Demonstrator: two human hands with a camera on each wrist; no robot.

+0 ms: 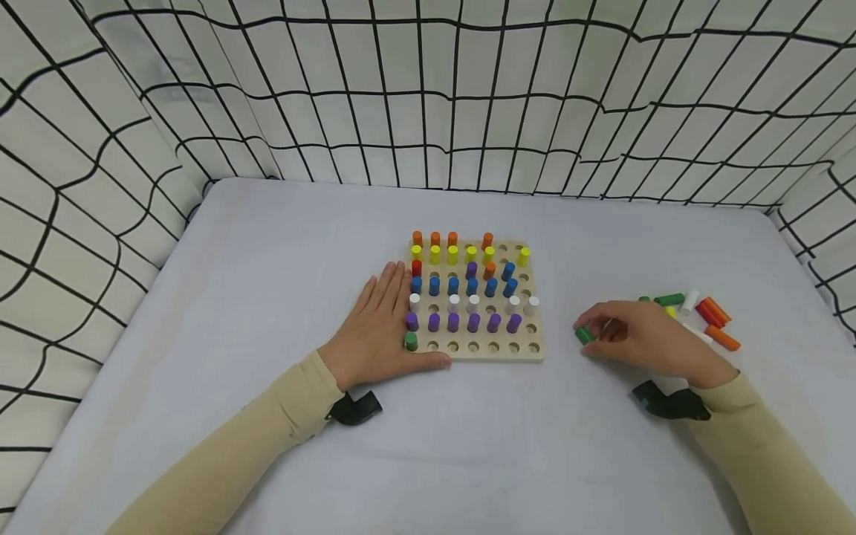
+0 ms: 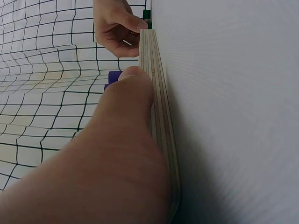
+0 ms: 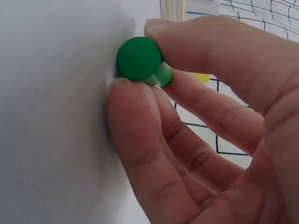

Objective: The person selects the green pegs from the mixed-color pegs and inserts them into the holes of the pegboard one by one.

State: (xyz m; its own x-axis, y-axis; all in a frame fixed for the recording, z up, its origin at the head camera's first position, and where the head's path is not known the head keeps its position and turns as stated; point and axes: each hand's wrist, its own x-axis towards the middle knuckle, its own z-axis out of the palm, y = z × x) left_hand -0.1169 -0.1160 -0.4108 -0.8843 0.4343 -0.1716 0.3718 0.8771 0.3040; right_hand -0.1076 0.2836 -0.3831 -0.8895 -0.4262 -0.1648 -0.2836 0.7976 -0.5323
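Observation:
A pale wooden pegboard (image 1: pixel 484 349) lies on the table with rows of orange, yellow, blue, white and purple pegs in its holes. One green peg (image 1: pixel 411 341) stands at its front left corner, and a red peg (image 1: pixel 417 268) is higher along the left side. My left hand (image 1: pixel 374 331) rests flat against the board's left edge, fingers straight, its thumb along the front edge. To the right of the board, my right hand (image 1: pixel 652 338) pinches a green peg (image 3: pixel 139 59) between thumb and fingers, close over the table.
Loose pegs lie around and behind my right hand: a green peg (image 1: pixel 669 299), a white peg (image 1: pixel 689 302), an orange peg (image 1: pixel 723 339) and several others. White cloth (image 1: pixel 468 446) covers the table. Black netting (image 1: pixel 421 96) with pale backing rises along the back and sides.

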